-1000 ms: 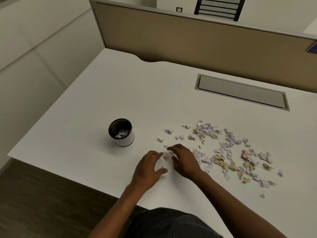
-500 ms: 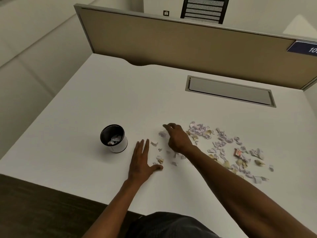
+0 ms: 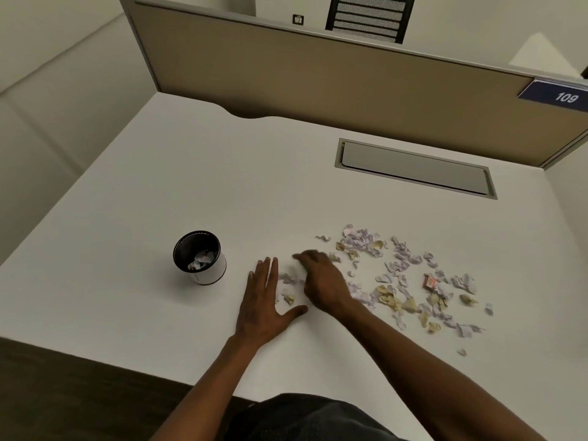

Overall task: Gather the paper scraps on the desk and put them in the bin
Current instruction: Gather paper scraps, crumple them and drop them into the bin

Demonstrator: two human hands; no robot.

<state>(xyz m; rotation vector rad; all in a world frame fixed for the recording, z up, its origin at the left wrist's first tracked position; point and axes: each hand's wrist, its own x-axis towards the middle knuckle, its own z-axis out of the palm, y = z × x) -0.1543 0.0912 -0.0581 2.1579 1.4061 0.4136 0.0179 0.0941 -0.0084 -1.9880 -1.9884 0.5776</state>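
Note:
A small round bin (image 3: 203, 272), white outside and black inside, stands on the white desk (image 3: 159, 198) with a few scraps in it. Many lilac, cream and red paper scraps (image 3: 410, 281) lie scattered to the right. My left hand (image 3: 262, 302) rests flat on the desk, fingers straight, thumb out to the right. My right hand (image 3: 321, 280) lies palm down just right of it, fingers curved and blurred. A few loose scraps (image 3: 288, 286) sit between the two hands. Neither hand visibly holds anything.
A tan partition (image 3: 334, 81) closes the far side of the desk. A grey cable flap (image 3: 413, 168) is set into the desk behind the scraps. The desk's front edge runs just below my left wrist, with dark floor to the left.
My right hand reached forward, then drew back left toward my left hand, dragging a few scraps. My left hand flattened out and stayed in place.

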